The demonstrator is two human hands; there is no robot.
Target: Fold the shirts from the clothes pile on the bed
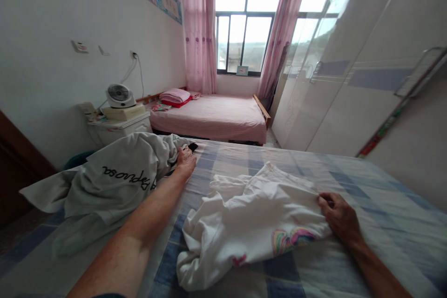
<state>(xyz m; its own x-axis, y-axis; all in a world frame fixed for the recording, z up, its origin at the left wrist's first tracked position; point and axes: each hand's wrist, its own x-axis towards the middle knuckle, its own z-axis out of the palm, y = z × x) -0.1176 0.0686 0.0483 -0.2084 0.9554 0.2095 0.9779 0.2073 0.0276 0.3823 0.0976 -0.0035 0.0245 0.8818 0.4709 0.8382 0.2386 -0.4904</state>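
A white T-shirt (258, 214) with a colourful rainbow-like print lies crumpled on the bed in front of me. My right hand (338, 216) has its fingers closed on the right edge of this T-shirt, thumb and forefinger pinched together. To the left, a pale grey shirt (122, 177) with black lettering is heaped along the bed's side. My left hand (186, 159) reaches out to the far end of that heap, fingers curled on the grey cloth. A small black piece of cloth (193, 147) shows just past the fingertips; what it belongs to is unclear.
Under the clothes is a bed with a blue-and-white checked sheet (335, 163). Beyond it stands a pink-covered bed (223, 114) with folded pink bedding (175, 96). A white fan (119, 96) sits above a bedside cabinet (122, 125) at left. A glossy wardrobe (335, 102) lines the right.
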